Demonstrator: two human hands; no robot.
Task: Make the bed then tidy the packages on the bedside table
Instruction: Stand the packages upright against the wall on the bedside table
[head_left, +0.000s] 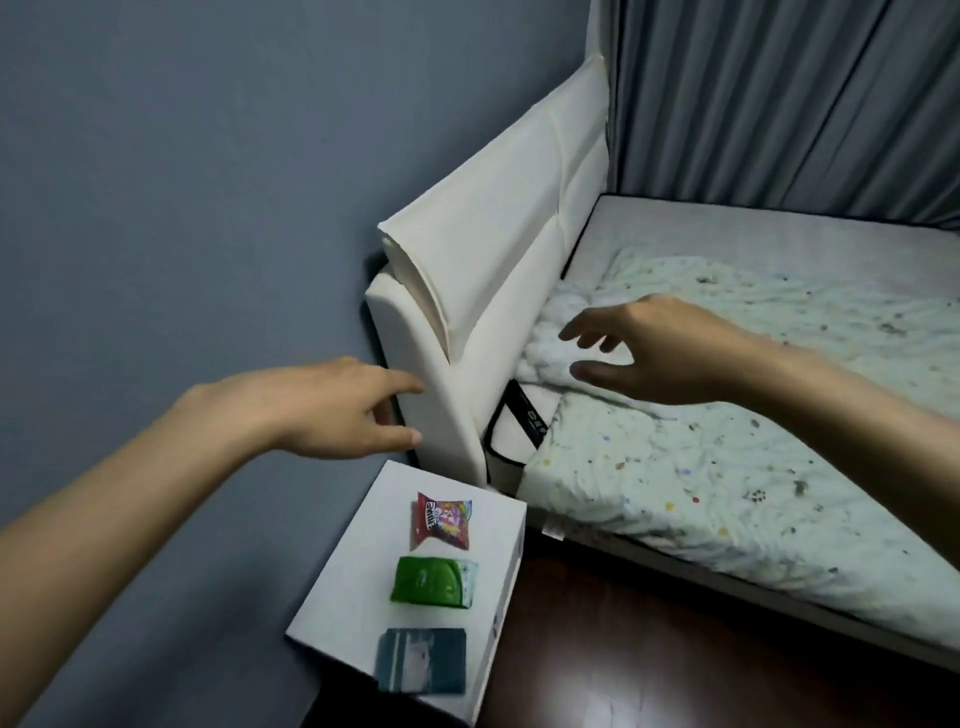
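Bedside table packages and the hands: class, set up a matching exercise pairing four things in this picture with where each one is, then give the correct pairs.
Things
1. red package
2. green package
3. dark teal package
4. right hand

Places
A. middle of the row on the bedside table
B. above the bunched quilt near the headboard
C. end of the row nearest the bed
D. end of the row farthest from the bed

Pairs: 1-C, 2-A, 3-D, 4-B
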